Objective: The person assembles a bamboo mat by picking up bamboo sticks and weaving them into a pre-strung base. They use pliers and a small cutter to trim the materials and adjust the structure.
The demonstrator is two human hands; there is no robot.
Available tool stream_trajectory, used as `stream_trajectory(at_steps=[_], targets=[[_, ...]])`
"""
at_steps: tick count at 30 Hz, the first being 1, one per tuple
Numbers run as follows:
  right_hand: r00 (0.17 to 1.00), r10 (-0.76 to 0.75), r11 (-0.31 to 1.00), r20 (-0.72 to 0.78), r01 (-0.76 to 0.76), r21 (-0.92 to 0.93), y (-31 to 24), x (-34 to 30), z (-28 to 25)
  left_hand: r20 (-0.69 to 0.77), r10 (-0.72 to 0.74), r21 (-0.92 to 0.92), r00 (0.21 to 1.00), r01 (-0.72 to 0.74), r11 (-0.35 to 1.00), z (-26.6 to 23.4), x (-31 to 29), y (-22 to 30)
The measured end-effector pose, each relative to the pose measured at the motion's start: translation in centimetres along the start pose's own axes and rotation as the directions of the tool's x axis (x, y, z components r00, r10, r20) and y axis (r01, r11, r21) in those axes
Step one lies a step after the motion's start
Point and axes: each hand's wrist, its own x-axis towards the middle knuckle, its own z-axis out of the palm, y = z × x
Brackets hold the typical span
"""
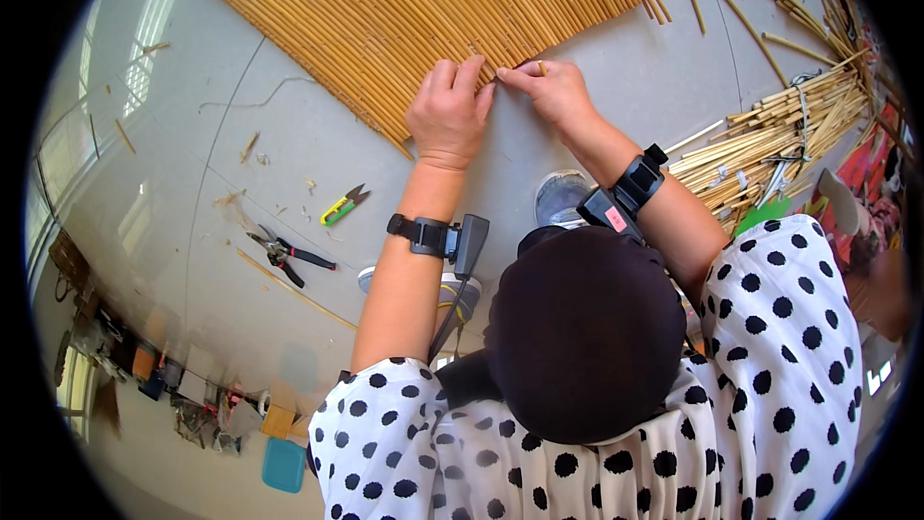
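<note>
A mat of yellow-brown canes (385, 19), laid side by side, lies on the floor at the far side. My left hand (448, 114) is at its near edge, with bent fingers and thumb closed on the cane ends. Close to its right, my right hand (553, 94) pinches at the same edge with thumb and forefinger together. What sits between those fingertips is too small to make out. Both wrists wear black straps with small devices.
Left of my arm lie yellow-green thread snips (344, 205), pliers with dark and red handles (289, 255) and a thin cane (296, 291). Bundled pale sticks (780, 140) and loose canes (736, 14) are at the right. A blue stool-like item (283, 465) stands lower left.
</note>
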Motion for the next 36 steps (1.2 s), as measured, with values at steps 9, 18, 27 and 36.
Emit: stream_trajectory(at_steps=[9,18,27,36], targets=[[0.900,0.411,0.842,0.146,-0.436,0.319,-1.3,-0.8,1.0,0.037,-0.003,-0.031,0.999,0.004,1.000,-0.2,-0.1,-0.2],[0.839,0.502,0.728,0.211,-0.541,0.420,-1.4,-1.0,1.9,0.032,-0.002,-0.047,0.999,0.003,0.999,-0.3,-0.2,-0.5],[0.925,0.368,0.738,0.095,-0.353,0.575,0.1,-1.8,3.4,0.059,0.012,-0.058,0.998,-0.009,0.998,-0.4,-0.2,-0.7],[0.937,0.310,0.681,0.160,-0.336,0.651,0.8,-2.0,3.1,0.065,-0.010,-0.057,0.998,0.013,0.998,-0.3,0.0,-0.6]])
